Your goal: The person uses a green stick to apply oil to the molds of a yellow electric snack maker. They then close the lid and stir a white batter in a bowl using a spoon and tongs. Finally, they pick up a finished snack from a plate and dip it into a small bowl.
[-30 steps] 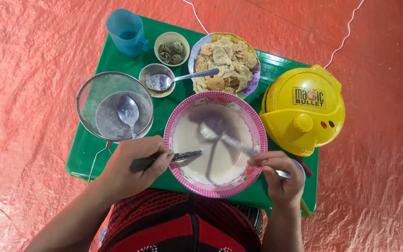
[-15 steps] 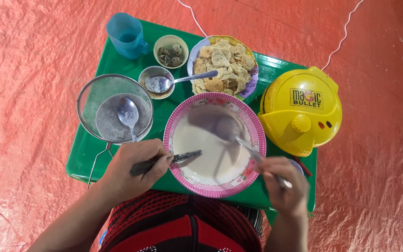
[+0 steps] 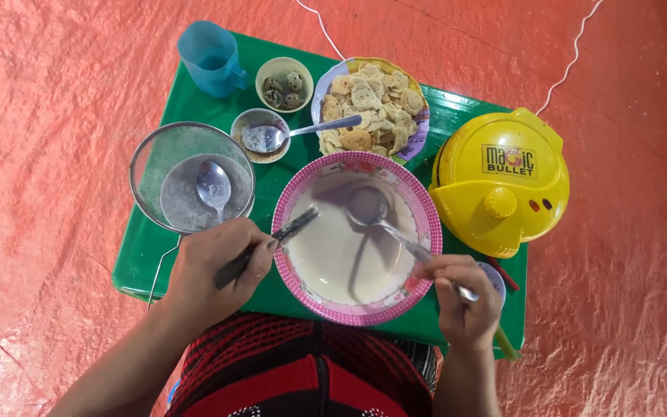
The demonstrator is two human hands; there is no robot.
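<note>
Yellow labelled cooker (image 3: 499, 183) at 3 o'clock of the batter bowl (image 3: 355, 235); left hand (image 3: 214, 270) grips a knife (image 3: 268, 247), right hand (image 3: 465, 297) grips a ladle (image 3: 395, 228).

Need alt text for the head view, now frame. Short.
Seen from above, a person's right hand holds a spoon in pale batter in a pink-rimmed bowl, while the left hand holds a dark-handled utensil on the bowl's rim. The bowl sits on a green tray with a sieve, blue cup and yellow lidded appliance.
</note>
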